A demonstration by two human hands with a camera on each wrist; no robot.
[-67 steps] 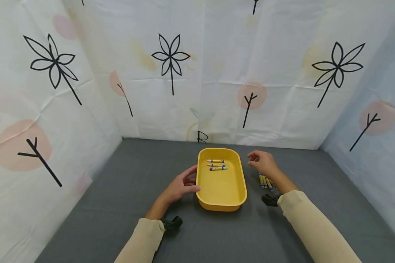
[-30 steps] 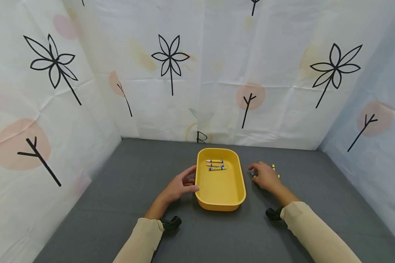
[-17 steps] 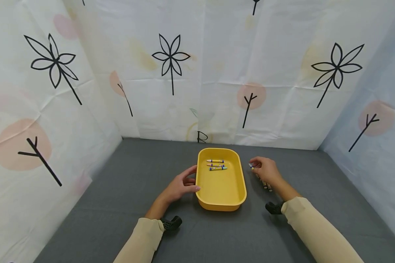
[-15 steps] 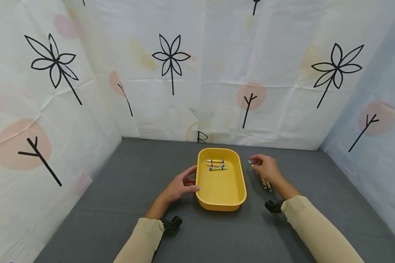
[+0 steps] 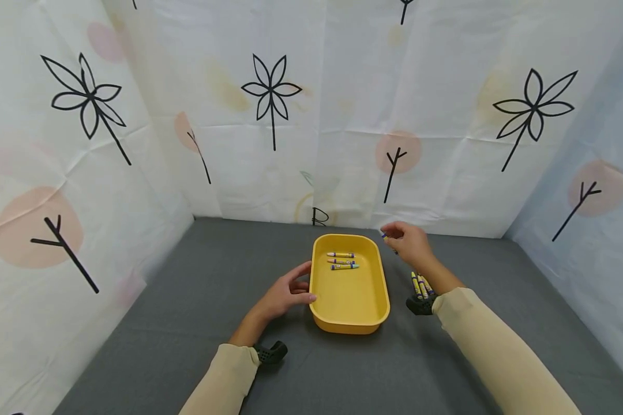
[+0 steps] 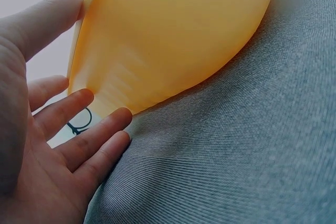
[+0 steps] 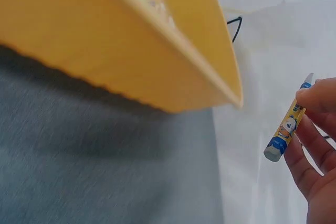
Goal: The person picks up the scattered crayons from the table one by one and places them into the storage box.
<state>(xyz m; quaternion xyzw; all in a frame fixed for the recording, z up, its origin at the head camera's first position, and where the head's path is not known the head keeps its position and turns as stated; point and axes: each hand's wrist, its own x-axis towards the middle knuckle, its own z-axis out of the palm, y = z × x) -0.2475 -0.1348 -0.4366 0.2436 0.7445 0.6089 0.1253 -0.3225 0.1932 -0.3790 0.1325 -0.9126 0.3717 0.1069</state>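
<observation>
My right hand point(image 5: 412, 245) pinches a crayon point(image 7: 287, 124) between thumb and fingers, in the air just right of the far end of the yellow bin point(image 5: 350, 302). Blue and yellow paper wraps this crayon, and its tip is pale grey in the right wrist view. At the bin's left side, my left hand point(image 5: 285, 295) rests its extended fingers point(image 6: 97, 135) against the outer wall, with its thumb at the rim. Three wrapped crayons point(image 5: 342, 267) lie crosswise inside the bin, toward its far end.
Several more crayons point(image 5: 420, 285) lie on the grey cloth point(image 5: 228, 253) right of the bin, partly hidden by the right wrist and its black camera strap point(image 5: 419, 305). A printed white curtain point(image 5: 342, 173) stands behind and along both sides.
The right hand reached down to the crayons on the cloth, took one, and lifted it away toward the bin's far right corner. The left hand and the bin stayed put.
</observation>
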